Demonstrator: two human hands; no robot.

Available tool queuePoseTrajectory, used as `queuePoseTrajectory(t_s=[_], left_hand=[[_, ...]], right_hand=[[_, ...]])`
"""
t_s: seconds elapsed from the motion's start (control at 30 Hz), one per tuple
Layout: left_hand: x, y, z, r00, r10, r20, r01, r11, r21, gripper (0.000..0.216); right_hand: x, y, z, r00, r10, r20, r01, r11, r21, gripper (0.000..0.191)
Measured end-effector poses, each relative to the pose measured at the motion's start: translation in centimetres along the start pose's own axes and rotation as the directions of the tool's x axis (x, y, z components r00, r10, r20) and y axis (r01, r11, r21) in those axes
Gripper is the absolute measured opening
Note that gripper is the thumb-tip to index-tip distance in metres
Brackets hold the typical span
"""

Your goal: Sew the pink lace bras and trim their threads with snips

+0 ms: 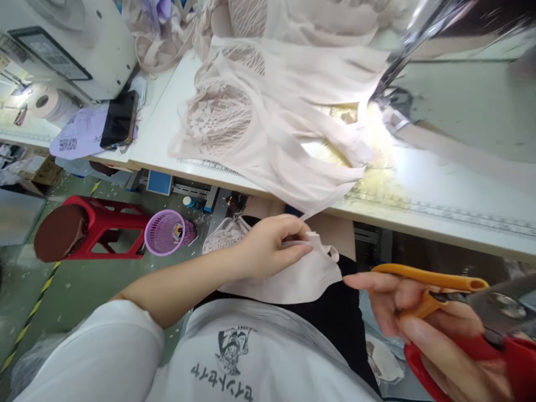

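1. At five o'clock, nearest of all, the scissors (pixel 460 301), one handle orange and one red, are gripped by the right hand (pixel 422 324). The fingers are curled round the handles, and the forefinger is stretched out toward nine o'clock.
2. Just beside that fingertip, near the centre, the pale pink fabric piece (pixel 293 279) is pinched by the left hand (pixel 268 248). Thumb and fingertips are closed on its top edge, and it is held over the lap, below the table edge.
3. A thin strip is seen running up to the lace garments (pixel 259 123) heaped on the white table (pixel 460 178) at twelve o'clock.
4. On the floor at nine o'clock a purple basket (pixel 165 231) is spotted. Small colourful scraps lie in it, too small to be identified. A red stool (pixel 84 229) stands just beside it.
5. Farther off, at ten o'clock, a black phone (pixel 119 118) is laid on the table near a white sewing machine (pixel 75 50).
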State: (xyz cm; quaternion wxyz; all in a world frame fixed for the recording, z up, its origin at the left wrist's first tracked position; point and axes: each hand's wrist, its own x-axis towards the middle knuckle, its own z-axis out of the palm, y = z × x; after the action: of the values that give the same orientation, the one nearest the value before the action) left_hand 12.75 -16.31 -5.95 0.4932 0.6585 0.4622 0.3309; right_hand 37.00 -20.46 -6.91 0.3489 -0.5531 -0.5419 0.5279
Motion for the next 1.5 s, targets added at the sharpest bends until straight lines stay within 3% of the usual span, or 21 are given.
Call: queuePoseTrajectory(t_s=[0.13,0.33,0.47,0.6,0.73,0.83,0.97,1.03,1.1,1.17,1.23,1.33,1.4,1.5], left_hand=[[-0.4,1.5,-0.4,0.994,-0.013,0.11,0.015,1.0,-0.016,0.007],[-0.5,1.8,-0.5,0.994,-0.048,0.102,0.059,0.992,-0.111,0.009],[-0.9,1.8,-0.1,0.997,-0.077,0.015,0.077,0.995,-0.062,0.01],[-1.4,1.4,0.3,0.993,-0.072,-0.097,0.076,0.996,0.043,0.01],[-1.7,1.2,0.5,0.978,-0.063,-0.199,0.079,0.994,0.074,0.008],[-1.9,1.5,0.6,0.96,-0.166,-0.228,0.15,0.985,-0.085,0.01],[-1.8,2.0,0.4,0.917,-0.387,-0.094,0.311,0.844,-0.438,0.025],[-1.7,2.2,-0.1,0.913,-0.407,-0.044,0.339,0.811,-0.476,0.028],[-1.5,2.5,-1.0,0.929,-0.369,-0.012,0.336,0.858,-0.388,0.023],[-1.1,3.2,-2.0,0.965,-0.264,-0.004,0.26,0.954,-0.152,0.013],[-0.7,4.1,-2.6,0.998,-0.069,0.007,0.068,0.986,0.152,0.024],[0.2,5.4,-2.1,0.958,0.225,0.179,-0.281,0.867,0.412,0.04],[0.9,5.6,-1.0,0.902,0.275,0.333,-0.403,0.812,0.421,0.033],[1.7,5.0,0.7,0.903,0.152,0.402,-0.324,0.854,0.406,0.015]], right_hand=[[1.9,1.3,-1.2,0.997,-0.072,0.014,0.073,0.996,-0.056,0.018],[1.4,2.8,0.9,0.98,-0.179,0.084,0.159,0.966,0.204,0.022],[1.2,2.9,2.3,0.981,-0.191,0.036,0.177,0.953,0.246,0.019],[1.3,3.0,2.8,0.995,-0.068,-0.071,0.082,0.971,0.225,0.025],[2.1,3.3,2.5,0.992,-0.127,-0.024,0.129,0.968,0.215,0.017],[3.0,3.1,2.2,0.977,-0.215,0.007,0.21,0.959,0.19,0.012],[3.3,1.8,2.4,0.97,-0.242,-0.012,0.24,0.954,0.177,0.01],[3.0,0.8,2.7,0.958,-0.283,-0.05,0.287,0.933,0.219,0.008],[2.7,-0.1,2.9,0.952,-0.285,-0.114,0.305,0.918,0.253,0.009],[2.3,-0.7,2.9,0.96,-0.24,-0.146,0.271,0.929,0.25,0.012],[2.1,-1.0,2.7,0.977,-0.193,-0.086,0.208,0.953,0.22,0.012],[1.8,-1.0,2.6,0.986,-0.165,-0.035,0.169,0.972,0.163,0.015],[1.7,-1.0,2.8,0.988,-0.145,-0.06,0.152,0.976,0.155,0.018],[1.5,-1.0,3.1,0.994,-0.085,-0.062,0.095,0.981,0.172,0.023]])
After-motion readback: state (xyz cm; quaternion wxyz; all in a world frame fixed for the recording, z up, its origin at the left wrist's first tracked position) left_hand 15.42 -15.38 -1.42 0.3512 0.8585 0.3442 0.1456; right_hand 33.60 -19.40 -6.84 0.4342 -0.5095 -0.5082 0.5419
